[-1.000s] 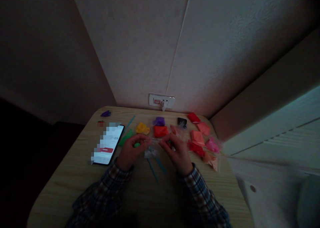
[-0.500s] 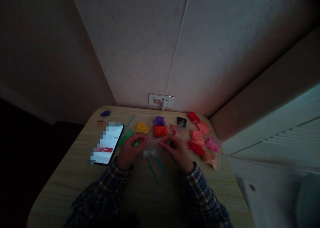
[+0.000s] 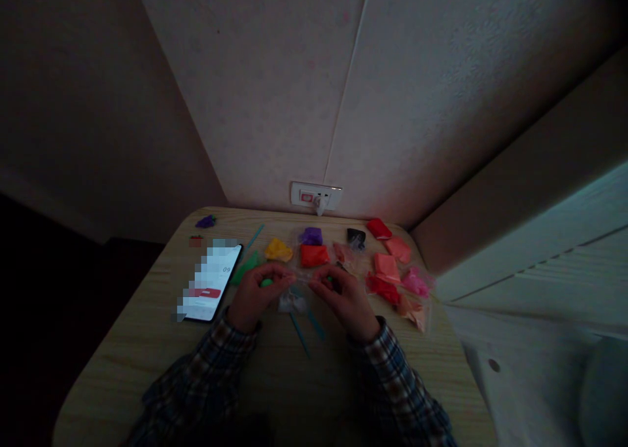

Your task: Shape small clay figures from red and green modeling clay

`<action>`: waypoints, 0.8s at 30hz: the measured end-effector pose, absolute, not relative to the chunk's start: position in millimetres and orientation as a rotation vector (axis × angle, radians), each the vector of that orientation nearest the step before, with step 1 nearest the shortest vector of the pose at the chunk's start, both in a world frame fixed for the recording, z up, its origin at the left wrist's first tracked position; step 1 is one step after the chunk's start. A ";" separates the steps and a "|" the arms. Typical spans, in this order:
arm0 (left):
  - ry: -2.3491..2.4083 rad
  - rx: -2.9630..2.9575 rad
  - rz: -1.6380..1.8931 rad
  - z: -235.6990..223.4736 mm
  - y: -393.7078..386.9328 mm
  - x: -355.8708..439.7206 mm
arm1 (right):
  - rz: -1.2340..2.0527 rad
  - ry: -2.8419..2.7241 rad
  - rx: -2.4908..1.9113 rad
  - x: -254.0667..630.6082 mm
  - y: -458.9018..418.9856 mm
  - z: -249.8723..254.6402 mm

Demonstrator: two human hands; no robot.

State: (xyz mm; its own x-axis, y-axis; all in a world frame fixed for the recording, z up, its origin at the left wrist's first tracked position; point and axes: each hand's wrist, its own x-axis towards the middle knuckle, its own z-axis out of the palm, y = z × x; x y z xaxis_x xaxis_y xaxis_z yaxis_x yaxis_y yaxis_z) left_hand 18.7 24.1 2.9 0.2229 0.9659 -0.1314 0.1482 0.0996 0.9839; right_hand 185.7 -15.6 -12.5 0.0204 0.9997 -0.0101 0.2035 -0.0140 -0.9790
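My left hand and my right hand face each other over the table, fingers pinched on a clear plastic bag stretched between them. A bright green lump shows by the left fingers, and a smaller bit of green peeks out at the right fingers. Just below the bag lies a packet of white clay. Two blue sticks, one thin and one flat, lie nearer me. A green clay packet is partly behind my left hand.
A lit phone lies at left, with a small purple piece beyond it. Packets of yellow, orange-red, purple and black clay line the back. Several pink and red packets lie right. A wall socket is behind.
Both hands keep their pinch on the bag, nearly still, with slight finger movement. The whole view has shifted a little.
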 end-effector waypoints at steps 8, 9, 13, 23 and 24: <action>1.197 1.492 0.850 6.1 22.6 20.5 | 1.039 -1.405 -1.392 187.2 -16.1 -8.0; 1.200 1.490 0.834 5.8 22.5 21.3 | 1.029 -1.409 -1.396 187.7 -15.9 -8.5; 1.219 1.470 0.816 2.3 23.3 22.6 | 0.987 -1.417 -1.433 186.9 -16.1 -9.1; 1.062 1.168 0.825 3.9 24.3 17.3 | 0.736 -1.297 -1.531 206.1 -12.9 -6.0; 1.032 1.100 0.806 4.6 25.1 16.0 | 0.650 -1.265 -1.580 212.8 -11.9 -8.0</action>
State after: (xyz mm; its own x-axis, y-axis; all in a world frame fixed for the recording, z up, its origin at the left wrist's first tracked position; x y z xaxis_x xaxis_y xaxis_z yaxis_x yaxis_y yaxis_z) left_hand 16.0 25.1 4.6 0.3326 0.9086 -0.2525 -0.0249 0.2761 0.9608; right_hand 212.8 -11.9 -8.0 0.3164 0.9353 0.1583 0.4155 0.0133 -0.9095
